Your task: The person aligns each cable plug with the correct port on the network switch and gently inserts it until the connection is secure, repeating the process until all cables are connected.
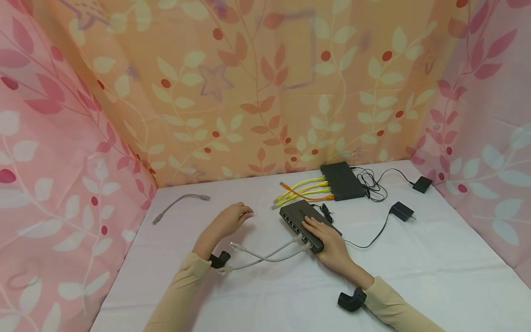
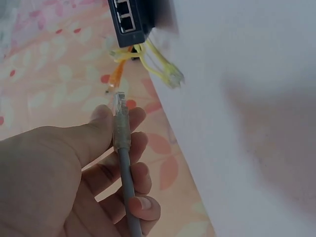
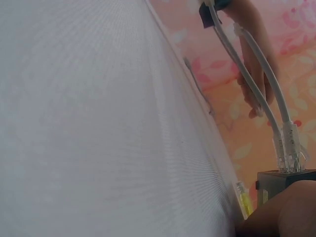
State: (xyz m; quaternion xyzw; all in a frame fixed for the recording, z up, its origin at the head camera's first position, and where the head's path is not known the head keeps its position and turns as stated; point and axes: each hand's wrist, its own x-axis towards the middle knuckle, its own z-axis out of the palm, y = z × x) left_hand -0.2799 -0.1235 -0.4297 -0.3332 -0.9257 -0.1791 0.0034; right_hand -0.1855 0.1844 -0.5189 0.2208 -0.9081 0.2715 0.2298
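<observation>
Between thumb and fingers, my left hand (image 1: 232,220) pinches the plug end of a grey network cable (image 2: 126,170). Its clear plug (image 2: 120,101) points toward the port side of a black network switch (image 1: 299,216). My right hand (image 1: 332,244) grips the switch by its near end, fingers laid over the top; the thumb is hidden in the head view. Two grey network cables (image 1: 265,259) are plugged into the switch's near-end ports, side by side in the right wrist view. Their loose plugs (image 1: 236,246) lie toward my left forearm.
Behind the switch sits a second black box (image 1: 342,180) with several yellow cables (image 1: 304,186) and an orange cable (image 1: 307,197). Black power adapters (image 1: 401,211) and their cords lie at the right. Another grey cable (image 1: 180,200) lies at the back left. Patterned curtains enclose the white table (image 1: 435,276).
</observation>
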